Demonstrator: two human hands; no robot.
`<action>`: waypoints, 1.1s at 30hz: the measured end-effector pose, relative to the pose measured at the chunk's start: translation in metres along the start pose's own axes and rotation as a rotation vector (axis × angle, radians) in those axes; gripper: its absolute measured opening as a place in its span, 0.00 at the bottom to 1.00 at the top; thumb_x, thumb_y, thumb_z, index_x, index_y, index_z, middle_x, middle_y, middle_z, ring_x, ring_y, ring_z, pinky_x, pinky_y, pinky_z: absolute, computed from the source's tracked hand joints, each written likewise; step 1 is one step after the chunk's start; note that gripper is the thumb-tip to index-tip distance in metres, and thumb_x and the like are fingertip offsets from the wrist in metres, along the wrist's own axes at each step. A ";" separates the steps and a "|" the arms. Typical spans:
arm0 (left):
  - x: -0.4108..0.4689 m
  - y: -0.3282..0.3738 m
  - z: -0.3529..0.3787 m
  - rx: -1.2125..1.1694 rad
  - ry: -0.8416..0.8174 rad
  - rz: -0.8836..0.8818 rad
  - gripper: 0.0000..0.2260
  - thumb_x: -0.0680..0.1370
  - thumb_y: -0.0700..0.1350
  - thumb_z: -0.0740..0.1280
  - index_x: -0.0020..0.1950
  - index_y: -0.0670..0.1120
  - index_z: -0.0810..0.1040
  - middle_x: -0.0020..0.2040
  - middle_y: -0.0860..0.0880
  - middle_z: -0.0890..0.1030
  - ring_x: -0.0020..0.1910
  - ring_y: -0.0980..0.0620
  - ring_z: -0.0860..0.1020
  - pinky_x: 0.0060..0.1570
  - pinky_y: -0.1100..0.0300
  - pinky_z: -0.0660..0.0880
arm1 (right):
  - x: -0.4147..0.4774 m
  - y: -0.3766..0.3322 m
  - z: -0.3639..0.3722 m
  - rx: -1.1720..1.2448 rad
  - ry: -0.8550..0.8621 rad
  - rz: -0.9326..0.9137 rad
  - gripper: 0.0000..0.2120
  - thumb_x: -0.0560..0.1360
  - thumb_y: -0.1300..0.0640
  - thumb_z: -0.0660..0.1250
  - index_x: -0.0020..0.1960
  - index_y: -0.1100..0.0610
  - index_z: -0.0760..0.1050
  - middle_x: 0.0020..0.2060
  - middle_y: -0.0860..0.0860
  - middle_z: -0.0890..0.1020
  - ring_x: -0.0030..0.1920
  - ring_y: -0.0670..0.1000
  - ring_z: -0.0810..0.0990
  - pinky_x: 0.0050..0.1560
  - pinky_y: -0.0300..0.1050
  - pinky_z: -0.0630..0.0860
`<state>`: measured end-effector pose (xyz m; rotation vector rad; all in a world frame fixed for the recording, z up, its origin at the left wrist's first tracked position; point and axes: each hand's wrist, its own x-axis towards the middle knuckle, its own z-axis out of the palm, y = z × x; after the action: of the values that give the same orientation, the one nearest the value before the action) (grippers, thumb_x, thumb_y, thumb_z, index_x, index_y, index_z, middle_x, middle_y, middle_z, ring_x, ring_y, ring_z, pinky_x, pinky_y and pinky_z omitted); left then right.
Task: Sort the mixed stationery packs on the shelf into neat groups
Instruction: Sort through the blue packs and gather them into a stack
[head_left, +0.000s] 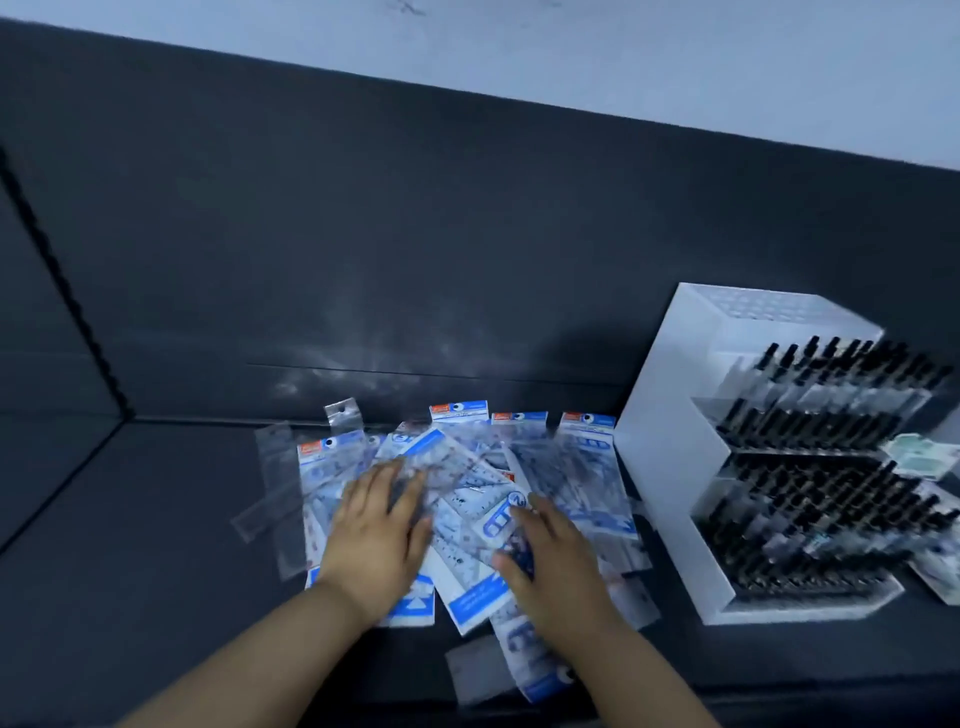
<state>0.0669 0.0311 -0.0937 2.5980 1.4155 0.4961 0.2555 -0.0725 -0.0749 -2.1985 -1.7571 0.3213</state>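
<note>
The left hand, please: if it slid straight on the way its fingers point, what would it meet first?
Probably more of the packs it lies on, then the shelf's dark back wall; the left hand points up and slightly right, though blur leaves depth unclear.

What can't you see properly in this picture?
- Head view: the printing on the stationery packs is too blurred to read.
- The left hand and right hand cover the packs beneath them.
- The black pens in the white display rack are smeared; no counting them.
- The greenish packs run off the right edge.
</note>
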 end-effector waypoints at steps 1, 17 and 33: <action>-0.003 -0.001 0.000 0.007 -0.002 -0.065 0.28 0.79 0.60 0.44 0.68 0.46 0.70 0.67 0.40 0.72 0.65 0.39 0.69 0.67 0.46 0.65 | -0.001 0.006 -0.002 0.009 0.022 -0.006 0.26 0.78 0.43 0.59 0.73 0.50 0.62 0.75 0.46 0.56 0.75 0.48 0.54 0.74 0.45 0.53; -0.035 0.047 -0.012 -0.151 0.039 0.367 0.15 0.69 0.66 0.63 0.43 0.57 0.75 0.65 0.55 0.71 0.69 0.57 0.60 0.73 0.52 0.46 | -0.004 0.042 -0.015 0.259 0.017 -0.158 0.19 0.75 0.58 0.68 0.65 0.54 0.74 0.66 0.43 0.67 0.68 0.42 0.64 0.66 0.29 0.54; 0.001 0.035 -0.016 -0.443 -0.054 -0.091 0.11 0.66 0.59 0.74 0.32 0.60 0.72 0.51 0.54 0.76 0.59 0.52 0.73 0.63 0.59 0.67 | -0.003 0.067 -0.033 0.442 0.321 0.071 0.14 0.79 0.59 0.60 0.63 0.56 0.75 0.59 0.52 0.78 0.61 0.52 0.75 0.59 0.40 0.69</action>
<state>0.0896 0.0120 -0.0684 2.1708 1.2328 0.6382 0.3271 -0.0919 -0.0695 -1.8743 -1.2957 0.3164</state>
